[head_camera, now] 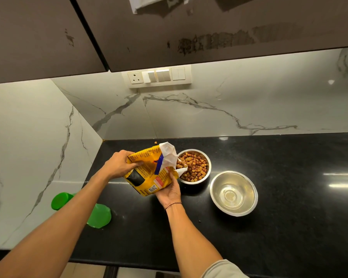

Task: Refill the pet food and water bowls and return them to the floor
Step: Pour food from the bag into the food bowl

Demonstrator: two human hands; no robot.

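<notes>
Counts: two steel bowls, one food bag, one green bottle, two hands, one loose kibble piece on the counter.

Food bowl (197, 167): centre of frame, on the black counter (279, 197), filled with brown and tan kibble (195, 166) close to the rim. Second bowl (233, 193): just right of and below the first, near it but rims apart, holds no kibble; clear liquid or bare metal, can't tell.

Yellow food bag (149, 173): left of the food bowl, tipped so its torn white mouth (170, 155) sits over the bowl's left rim. Kibble visible at the mouth, touching the pile in the bowl.

Left hand (119, 165): centre-left, gripping the bag's rear upper end from above. Fingers curled tight over the folded edge, thumb pressed on the printed face. Clamped on the bag.

Right hand (169, 190): below the bag, palm up, supporting the underside near the mouth. Fingers mostly hidden behind the bag, thumb against the lower edge of the mouth. Closed on the bag. Thin dark band on that wrist.

Green bottle (82, 209): lower left, lying on its side at the counter's left end, partly covered by the left forearm.

Loose kibble piece (155, 142): on the counter just above the bag, near the back wall.

Switch panel (159, 76) on the marble wall, upper centre, under the dark cabinets (189, 27).
</notes>
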